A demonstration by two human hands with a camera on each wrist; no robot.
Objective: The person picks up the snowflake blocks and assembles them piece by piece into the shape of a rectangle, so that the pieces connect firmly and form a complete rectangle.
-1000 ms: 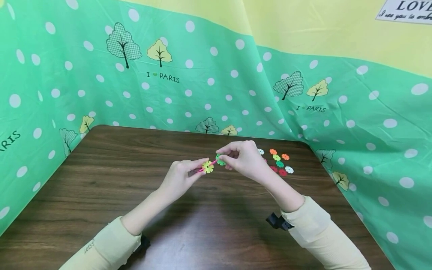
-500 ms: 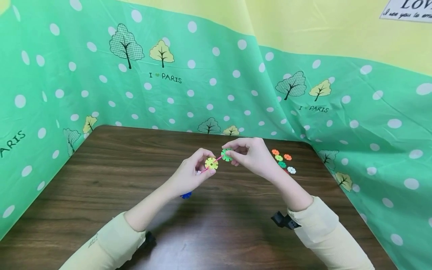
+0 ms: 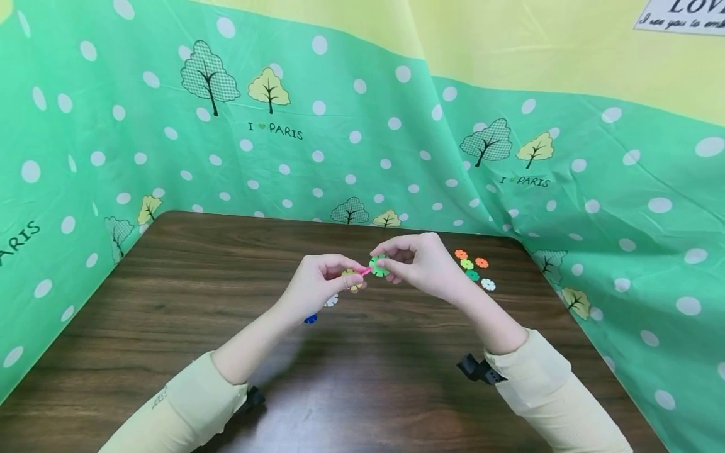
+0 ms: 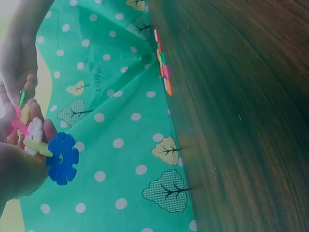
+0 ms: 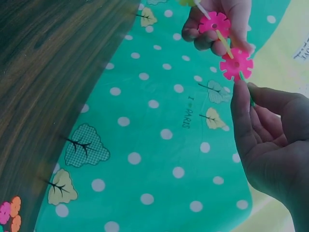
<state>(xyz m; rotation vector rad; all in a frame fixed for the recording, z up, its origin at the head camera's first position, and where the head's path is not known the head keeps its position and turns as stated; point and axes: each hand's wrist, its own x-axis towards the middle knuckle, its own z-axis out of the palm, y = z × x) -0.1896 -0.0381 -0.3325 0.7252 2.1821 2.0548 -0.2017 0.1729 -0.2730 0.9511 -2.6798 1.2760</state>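
Note:
My left hand (image 3: 314, 283) grips a chain of slotted flower-shaped plastic discs. In the left wrist view the chain ends in a blue disc (image 4: 63, 158), beside a white disc (image 4: 34, 133). Two pink discs show in the right wrist view; the pink disc (image 5: 236, 64) nearer the right hand lies close to my left thumb. A yellow disc (image 3: 352, 278) is partly covered by the left fingers. Between thumb and fingers, my right hand (image 3: 423, 264) pinches a green disc (image 3: 378, 267), which meets the pink disc at its edge. How deep the slots engage cannot be seen.
Several loose flower discs lie on the brown wooden table (image 3: 170, 314) beyond the right hand, among them an orange disc (image 3: 481, 263) and a white disc (image 3: 488, 285). A green polka-dot curtain (image 3: 317, 170) borders the table's back and sides.
Both hands have shifted slightly right from a second ago. The left fingers have changed their grip, moving further along the chain towards the green disc; its blue and white discs now show below that hand.

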